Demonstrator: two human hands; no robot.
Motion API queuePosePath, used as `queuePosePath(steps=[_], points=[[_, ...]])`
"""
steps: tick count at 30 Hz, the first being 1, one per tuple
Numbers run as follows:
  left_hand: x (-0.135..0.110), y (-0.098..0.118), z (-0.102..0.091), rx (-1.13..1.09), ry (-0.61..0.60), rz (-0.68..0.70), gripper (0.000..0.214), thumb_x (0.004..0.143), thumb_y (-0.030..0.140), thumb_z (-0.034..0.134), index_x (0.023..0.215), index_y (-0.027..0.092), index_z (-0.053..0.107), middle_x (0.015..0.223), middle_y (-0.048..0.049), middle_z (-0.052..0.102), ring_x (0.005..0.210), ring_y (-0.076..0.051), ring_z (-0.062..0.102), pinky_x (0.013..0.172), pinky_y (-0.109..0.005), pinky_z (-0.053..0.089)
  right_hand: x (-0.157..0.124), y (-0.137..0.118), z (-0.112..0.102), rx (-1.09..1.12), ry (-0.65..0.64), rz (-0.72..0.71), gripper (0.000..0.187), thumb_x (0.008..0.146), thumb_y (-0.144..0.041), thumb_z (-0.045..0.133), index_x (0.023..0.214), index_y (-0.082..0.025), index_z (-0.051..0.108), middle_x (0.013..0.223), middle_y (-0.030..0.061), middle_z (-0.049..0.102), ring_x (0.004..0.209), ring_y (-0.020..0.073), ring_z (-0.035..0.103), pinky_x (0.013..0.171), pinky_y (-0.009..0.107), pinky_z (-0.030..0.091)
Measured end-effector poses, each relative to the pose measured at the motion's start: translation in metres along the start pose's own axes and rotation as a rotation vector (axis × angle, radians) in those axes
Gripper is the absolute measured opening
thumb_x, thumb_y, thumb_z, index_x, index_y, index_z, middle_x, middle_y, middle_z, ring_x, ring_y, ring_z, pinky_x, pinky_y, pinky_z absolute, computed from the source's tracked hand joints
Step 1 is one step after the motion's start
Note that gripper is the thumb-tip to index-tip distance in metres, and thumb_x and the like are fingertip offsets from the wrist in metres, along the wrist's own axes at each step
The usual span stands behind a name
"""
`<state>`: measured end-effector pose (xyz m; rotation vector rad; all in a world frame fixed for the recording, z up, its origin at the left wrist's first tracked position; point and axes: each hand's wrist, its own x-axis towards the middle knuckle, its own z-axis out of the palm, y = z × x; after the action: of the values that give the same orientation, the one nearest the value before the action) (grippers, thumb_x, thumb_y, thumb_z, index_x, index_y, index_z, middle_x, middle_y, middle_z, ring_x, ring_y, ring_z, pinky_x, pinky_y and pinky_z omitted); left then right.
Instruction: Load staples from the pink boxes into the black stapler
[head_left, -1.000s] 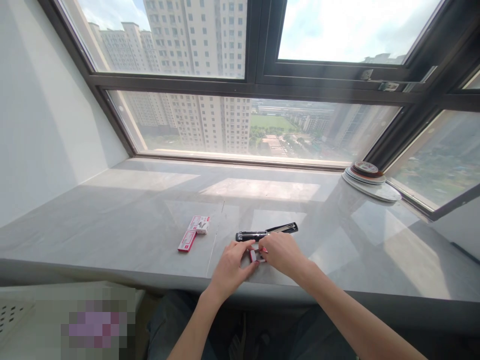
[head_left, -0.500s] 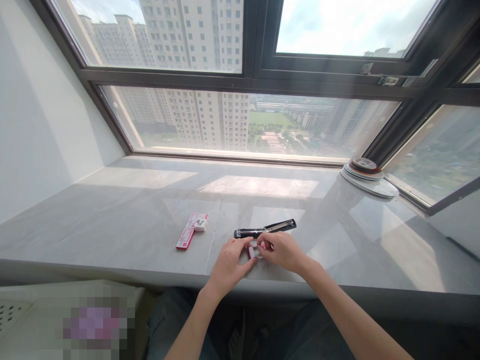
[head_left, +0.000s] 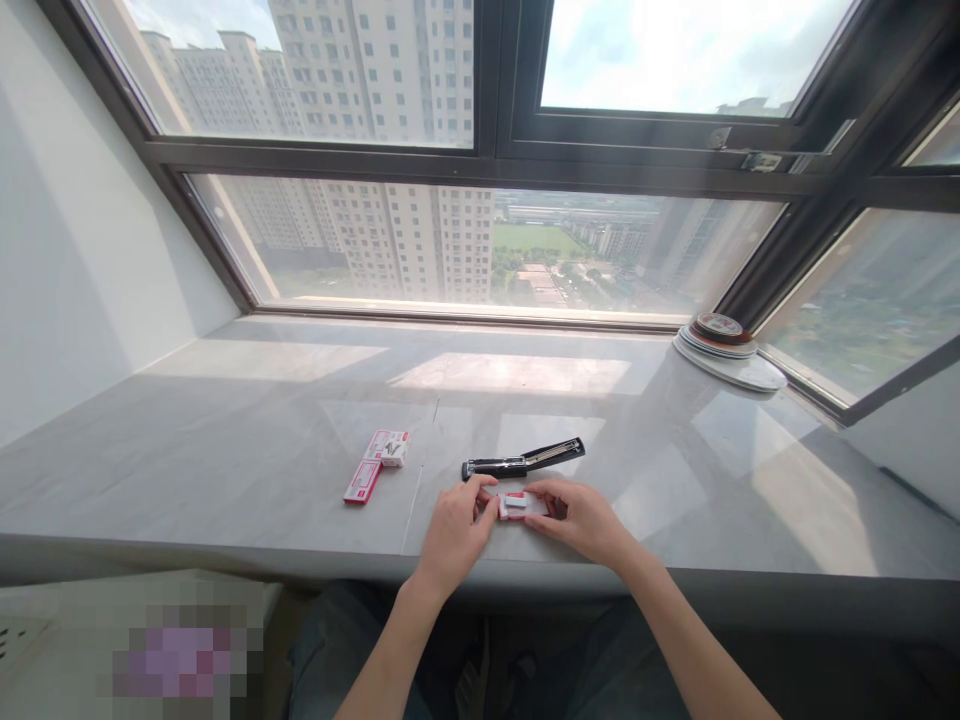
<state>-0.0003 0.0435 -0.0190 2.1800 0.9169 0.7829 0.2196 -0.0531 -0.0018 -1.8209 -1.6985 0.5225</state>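
A small red-and-white staple box (head_left: 514, 513) lies between my hands near the front of the sill, with a grey strip of staples (head_left: 515, 502) showing in it. My left hand (head_left: 459, 522) is closed on the box's left end. Thumb and fingers of my right hand (head_left: 581, 518) grip its right end. Just beyond my hands lies a black stapler (head_left: 495, 467), folded wide open with its metal magazine showing. Farther left, several similar red-and-white boxes (head_left: 362, 482) sit together, one with a stapler picture on it.
The pale marble windowsill (head_left: 247, 450) runs across under a dark window frame (head_left: 480, 160). A stack of round plates or mats (head_left: 727, 365) stands at the back right. Below on the left is a white surface (head_left: 67, 650) with a blurred purple patch.
My right hand has moved right, from over the box to its right end. The staple strip and more of the box now show. The view has shifted slightly.
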Motion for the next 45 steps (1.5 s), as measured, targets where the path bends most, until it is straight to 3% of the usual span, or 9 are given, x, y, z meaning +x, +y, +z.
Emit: queuePosePath(steps=[6,8,11,15,20,33,37,42,45], points=[[0.007,-0.007,-0.014,-0.016,0.067,-0.052,0.018,0.099,0.035,0.052,0.110,0.026,0.063,0.081,0.0018,0.066,0.069,-0.016,0.059,0.071,-0.030,0.046,0.000,-0.019,0.004,-0.060,0.054,-0.004,0.046,0.086,-0.060,0.070,0.121,-0.030,0.074,0.077,0.0007,0.065,0.067,0.0175,0.056,0.062,0.028,0.040],[0.017,-0.018,-0.023,0.067,0.153,-0.077,0.023,0.095,0.039,0.058,0.112,0.025,0.064,0.080,0.0024,0.062,0.070,-0.016,0.058,0.071,-0.029,0.044,0.000,-0.023,0.007,-0.063,0.061,-0.029,0.038,0.090,-0.058,0.068,0.117,-0.033,0.076,0.074,-0.0003,0.063,0.066,0.0163,0.055,0.062,0.028,0.039],[0.034,-0.031,-0.030,0.176,0.110,-0.054,0.029,0.087,0.041,0.069,0.111,0.026,0.068,0.081,0.0017,0.062,0.078,-0.018,0.059,0.075,-0.030,0.042,0.004,-0.027,0.015,-0.051,0.043,-0.058,0.026,0.095,-0.051,0.064,0.106,-0.032,0.078,0.072,-0.0012,0.060,0.064,0.0151,0.054,0.061,0.027,0.038],[0.037,-0.030,-0.021,0.198,-0.011,-0.013,0.029,0.085,0.046,0.073,0.108,0.028,0.072,0.079,0.0017,0.064,0.085,-0.020,0.061,0.078,-0.031,0.038,0.015,-0.030,0.023,-0.037,0.091,-0.065,0.024,0.098,-0.043,0.061,0.108,-0.028,0.076,0.072,-0.0004,0.061,0.067,0.0160,0.055,0.062,0.026,0.037],[0.026,-0.019,-0.006,0.188,-0.018,-0.009,0.024,0.088,0.045,0.070,0.107,0.031,0.071,0.079,0.0028,0.065,0.084,-0.020,0.059,0.078,-0.032,0.034,0.033,-0.027,0.021,-0.049,0.160,-0.055,0.022,0.099,-0.038,0.059,0.108,-0.026,0.075,0.074,0.0003,0.063,0.071,0.0172,0.056,0.066,0.026,0.039],[0.026,-0.018,-0.010,0.169,-0.019,-0.026,0.024,0.087,0.044,0.071,0.106,0.031,0.072,0.078,0.0027,0.065,0.083,-0.021,0.060,0.077,-0.033,0.033,0.040,-0.027,0.016,-0.057,0.109,-0.043,0.029,0.098,-0.040,0.059,0.118,-0.025,0.073,0.076,0.0021,0.066,0.071,0.0187,0.059,0.065,0.027,0.038],[0.027,-0.017,-0.010,0.162,-0.031,-0.036,0.026,0.086,0.047,0.072,0.106,0.031,0.071,0.077,0.0033,0.065,0.082,-0.020,0.060,0.077,-0.033,0.033,0.033,-0.031,0.016,-0.097,0.176,0.065,0.026,0.099,-0.042,0.055,0.102,-0.024,0.073,0.065,0.0002,0.060,0.062,0.0169,0.054,0.059,0.027,0.031],[0.027,-0.018,-0.010,0.154,-0.034,-0.042,0.025,0.086,0.047,0.072,0.106,0.031,0.071,0.076,0.0035,0.065,0.081,-0.020,0.060,0.076,-0.032,0.033,0.018,-0.029,0.010,0.113,0.102,0.048,0.029,0.100,-0.048,0.054,0.108,-0.026,0.071,0.065,-0.0017,0.059,0.062,0.0153,0.050,0.059,0.026,0.031],[0.027,-0.018,-0.009,0.137,-0.033,-0.048,0.025,0.085,0.047,0.073,0.106,0.033,0.071,0.076,0.0045,0.064,0.081,-0.019,0.060,0.077,-0.032,0.033,0.005,-0.003,-0.003,0.340,0.079,0.215,0.045,0.098,-0.061,0.053,0.095,-0.019,0.071,0.064,-0.0010,0.053,0.059,0.0139,0.045,0.056,0.026,0.029]])
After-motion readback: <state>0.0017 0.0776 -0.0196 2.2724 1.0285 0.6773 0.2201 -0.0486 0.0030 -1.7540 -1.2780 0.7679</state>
